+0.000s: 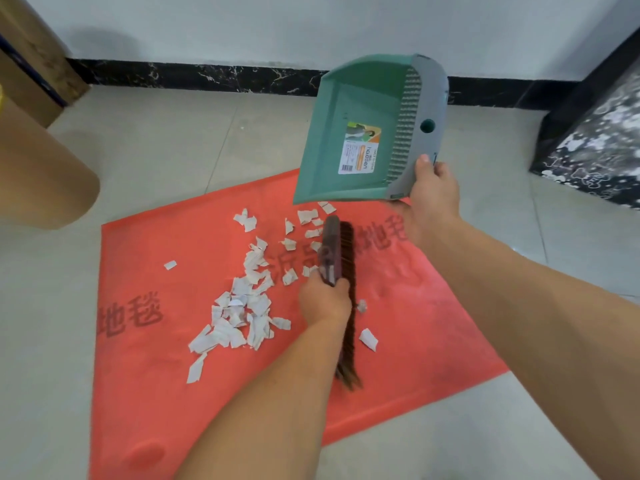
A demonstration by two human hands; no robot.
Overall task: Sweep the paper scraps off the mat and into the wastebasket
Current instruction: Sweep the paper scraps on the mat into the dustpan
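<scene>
A red mat (173, 393) with dark characters lies on the tiled floor. Several white paper scraps (242, 306) are strewn across its middle, and two more scraps (367, 338) lie just right of the brush. My left hand (323, 301) grips a dark brown hand brush (341, 271), bristles turned to the right and touching the mat. My right hand (433, 199) holds a green dustpan (360, 133) by its grey rear edge, lifted above the mat's far edge and tilted with its inside facing me. No wastebasket is in view.
A tan cylinder (38, 168) stands at the left with cardboard (31, 53) behind it. A black-and-white patterned box (595, 147) sits at the right. A white wall with black marble skirting (207, 76) runs along the back.
</scene>
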